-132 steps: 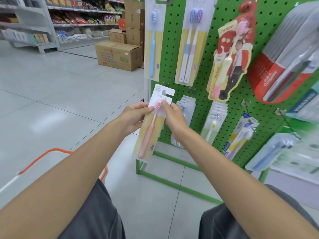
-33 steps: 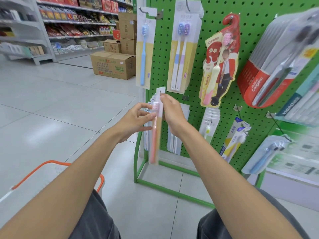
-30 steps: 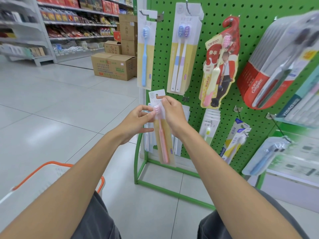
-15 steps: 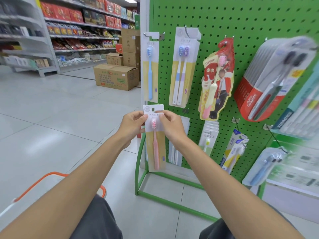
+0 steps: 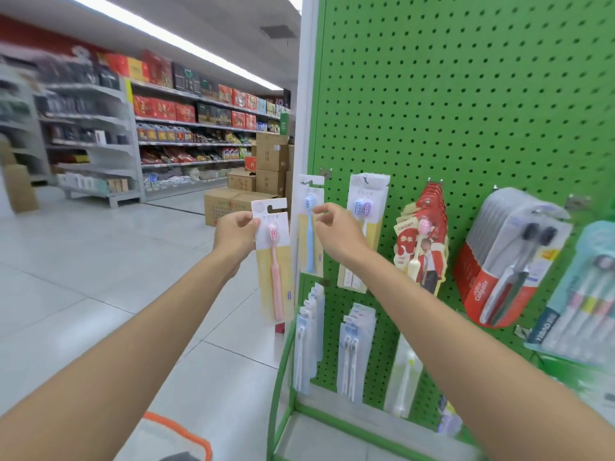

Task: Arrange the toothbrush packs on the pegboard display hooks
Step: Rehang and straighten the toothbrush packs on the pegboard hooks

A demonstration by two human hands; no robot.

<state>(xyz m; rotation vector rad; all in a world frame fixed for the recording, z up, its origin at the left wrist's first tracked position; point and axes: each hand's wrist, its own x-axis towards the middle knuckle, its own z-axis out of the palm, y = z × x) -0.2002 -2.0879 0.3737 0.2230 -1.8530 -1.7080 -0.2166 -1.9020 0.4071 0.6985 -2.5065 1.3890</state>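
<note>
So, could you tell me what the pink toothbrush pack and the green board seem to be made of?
The pink toothbrush pack, pinched in the left hand, looks like thin printed card, matte white above and yellow below, with a cut hanging slot. The green board looks like painted sheet metal, smooth with even punched holes, though coated hardboard is possible.

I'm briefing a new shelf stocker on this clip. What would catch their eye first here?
The bright green pegboard fills the right half of the view. At centre, the left hand holds a pink toothbrush pack up beside the board's left edge, while the right hand, fingers curled, is at the hanging blue toothbrush pack. A bulky red Colgate pack hangs at the right.
</note>
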